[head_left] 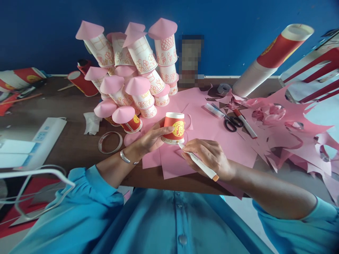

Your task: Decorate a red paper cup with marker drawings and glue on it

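1. The left hand [155,135] holds the red paper cup [171,128] upturned above the pink sheets [180,167] near the front of the tabletop [60,102]; its grip pinches the wall between thumb and fingers.
2. The right hand [208,155] has its grip pressed together around a white marker [201,164], tip down at the cup's lower white band. Whether the tip touches is too small to tell.
3. Done, by the look of it: a cluster of decorated cup towers [144,54] stands behind, wearing pink cones, many with flowers and windows drawn in orange-red.
4. Under way: small marks show along part of the held cup's band, so its decoration seems begun but unfinished.
5. Apparently left: this cup has no cone, and the tall cup stack [280,53] at the right is likewise uncapped.
6. Scissors [231,126] lie beside the cut scraps [293,141].
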The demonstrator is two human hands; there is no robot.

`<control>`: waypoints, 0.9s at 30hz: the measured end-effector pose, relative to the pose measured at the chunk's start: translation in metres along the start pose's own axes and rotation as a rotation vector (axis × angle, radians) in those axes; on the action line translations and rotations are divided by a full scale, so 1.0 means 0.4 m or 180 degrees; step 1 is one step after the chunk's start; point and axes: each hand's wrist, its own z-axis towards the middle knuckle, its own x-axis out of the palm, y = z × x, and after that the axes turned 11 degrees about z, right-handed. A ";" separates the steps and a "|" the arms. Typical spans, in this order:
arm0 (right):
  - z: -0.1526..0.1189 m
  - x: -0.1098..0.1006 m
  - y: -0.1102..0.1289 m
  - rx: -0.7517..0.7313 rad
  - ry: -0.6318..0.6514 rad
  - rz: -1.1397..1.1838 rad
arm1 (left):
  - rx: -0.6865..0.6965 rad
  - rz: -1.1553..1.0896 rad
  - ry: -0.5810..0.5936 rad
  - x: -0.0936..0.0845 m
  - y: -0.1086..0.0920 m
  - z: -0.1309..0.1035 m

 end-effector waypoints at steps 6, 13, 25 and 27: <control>-0.001 0.002 0.004 -0.0021 0.0056 0.0022 | -0.0057 -0.0017 -0.0111 -0.012 0.020 -0.008; -0.001 0.005 0.002 -0.0045 0.0082 0.0116 | -0.0096 -0.0079 0.0070 0.002 -0.003 0.002; 0.001 0.003 0.000 0.0005 0.0040 0.0052 | -0.0168 -0.0239 0.0158 0.004 -0.013 0.000; 0.001 0.002 0.000 -0.0001 0.0024 0.0008 | -0.0104 -0.0319 0.0144 0.004 -0.011 0.000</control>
